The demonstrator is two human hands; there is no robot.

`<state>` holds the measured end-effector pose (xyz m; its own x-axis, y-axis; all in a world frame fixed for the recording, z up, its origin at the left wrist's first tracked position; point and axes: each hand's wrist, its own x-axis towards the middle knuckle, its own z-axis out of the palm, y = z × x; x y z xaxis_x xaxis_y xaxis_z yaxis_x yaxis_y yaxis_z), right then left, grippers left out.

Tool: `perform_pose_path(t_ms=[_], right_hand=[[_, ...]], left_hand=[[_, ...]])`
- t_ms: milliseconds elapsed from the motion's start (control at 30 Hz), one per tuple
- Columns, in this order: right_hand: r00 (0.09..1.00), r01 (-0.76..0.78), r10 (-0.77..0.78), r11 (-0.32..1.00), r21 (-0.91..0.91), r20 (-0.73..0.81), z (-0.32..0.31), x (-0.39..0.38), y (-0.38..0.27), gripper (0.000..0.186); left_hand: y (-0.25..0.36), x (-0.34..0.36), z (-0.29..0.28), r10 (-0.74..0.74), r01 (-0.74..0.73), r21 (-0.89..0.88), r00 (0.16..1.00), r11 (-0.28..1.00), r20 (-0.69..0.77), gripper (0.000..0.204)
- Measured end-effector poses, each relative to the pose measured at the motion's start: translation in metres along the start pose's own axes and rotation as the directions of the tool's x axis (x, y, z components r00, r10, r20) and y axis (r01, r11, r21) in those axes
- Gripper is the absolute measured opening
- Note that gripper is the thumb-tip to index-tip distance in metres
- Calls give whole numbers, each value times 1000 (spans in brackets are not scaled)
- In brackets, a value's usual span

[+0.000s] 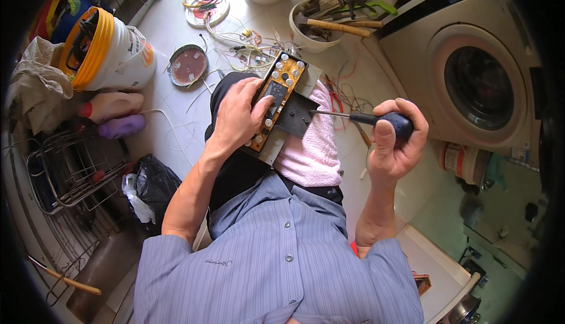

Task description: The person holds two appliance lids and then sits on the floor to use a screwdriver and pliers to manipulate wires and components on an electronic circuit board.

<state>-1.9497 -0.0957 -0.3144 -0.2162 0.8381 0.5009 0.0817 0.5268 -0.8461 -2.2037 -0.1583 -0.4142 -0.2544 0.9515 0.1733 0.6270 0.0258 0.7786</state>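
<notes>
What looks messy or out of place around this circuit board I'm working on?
Loose wires lie tangled on the floor beyond the circuit board. A round disc-shaped part lies loose beside them, and a bottle lies on its side.

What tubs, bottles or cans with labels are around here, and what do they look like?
White bucket: upper left, yellow rim, orange-and-dark label.
Bottle: lying below the bucket, cream, red cap.
Purple bottle: lying beside it.
Can: right, by the washing machine, white-and-orange label.
</notes>
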Motion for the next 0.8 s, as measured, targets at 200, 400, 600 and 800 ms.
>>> perform_pose_path(t_ms=[200,400,600,800], right_hand=[[994,58,-39,981,-184,102,12,5,0,41],[999,47,-42,982,-185,30,14,0,2,37],[1000,-8,3,983,-182,-26,6,2,-1,34],[990,52,-60,997,-64,-129,8,-2,-5,31]], left_hand=[[3,-4,-10,73,-74,162,997,984,11,39],[13,-16,-14,106,-104,58,994,993,-39,41],[35,-46,-20,200,-204,190,979,960,42,78],[28,-60,-10,55,-56,119,998,991,13,97]])
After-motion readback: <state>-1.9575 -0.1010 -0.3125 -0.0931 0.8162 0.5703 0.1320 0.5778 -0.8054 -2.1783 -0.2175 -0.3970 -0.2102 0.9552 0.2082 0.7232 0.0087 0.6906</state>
